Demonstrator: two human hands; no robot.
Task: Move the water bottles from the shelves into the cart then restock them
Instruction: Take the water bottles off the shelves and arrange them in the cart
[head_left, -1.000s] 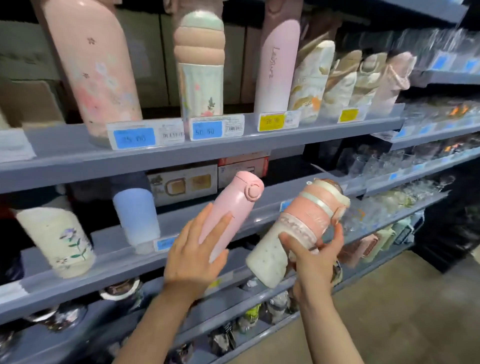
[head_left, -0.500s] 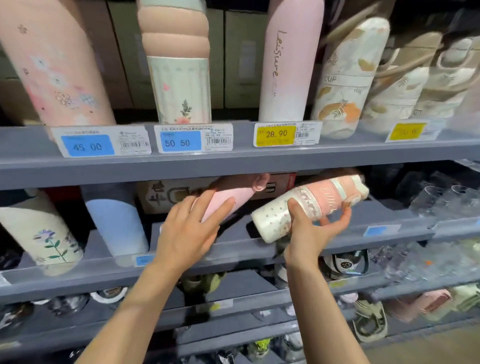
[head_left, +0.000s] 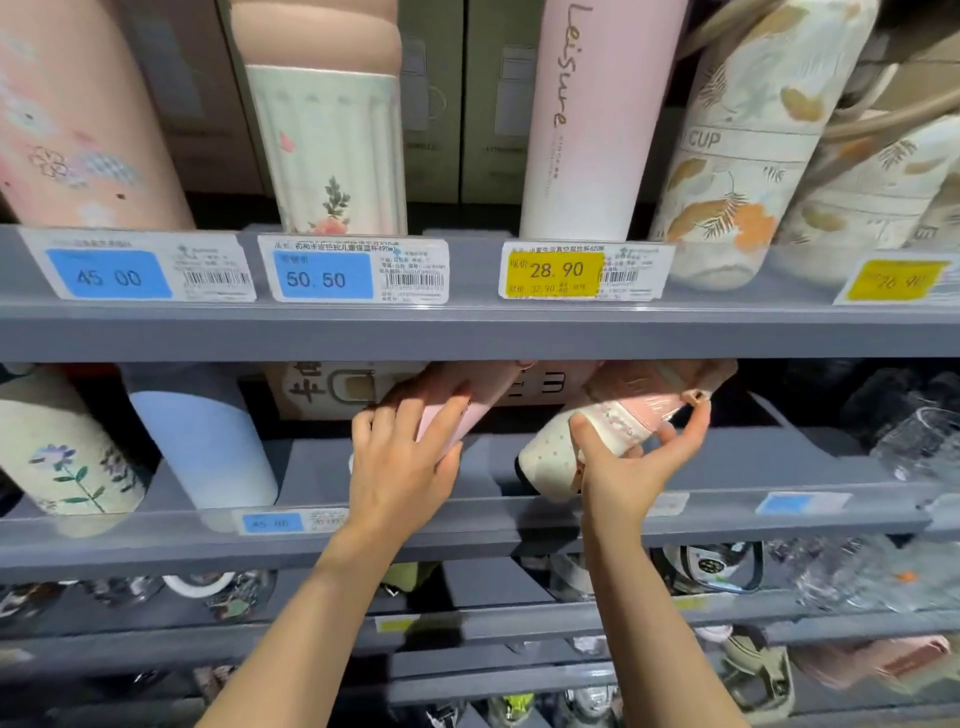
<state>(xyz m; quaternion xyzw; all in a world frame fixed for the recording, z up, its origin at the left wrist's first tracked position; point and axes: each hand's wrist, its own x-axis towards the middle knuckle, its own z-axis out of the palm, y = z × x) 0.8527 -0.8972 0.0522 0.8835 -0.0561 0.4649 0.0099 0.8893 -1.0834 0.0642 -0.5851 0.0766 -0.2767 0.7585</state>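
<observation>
Head view of a store shelf bay during restocking. The left hand is wrapped around the lower body of a plain pink bottle, fingers curled over its front. The right hand grips a pink-and-cream dotted bottle, thumb across its middle band and fingertips near its cap end. The 2 hands sit apart, side by side, each clamped on its own bottle.

Both bottles lie tilted, not upright: each long axis runs from a base low and toward the person up to a cap that points away and to the right, passing under the front lip of the upper shelf. The bases hang just above the middle shelf, inside its front rail.

Judged from this pose, the coming move turns on rotating each axis to vertical while the caps clear the upper shelf. The left hand serves the open slot just right of the blue bottle; the right hand serves the slot beyond it. No cart is visible.
</observation>
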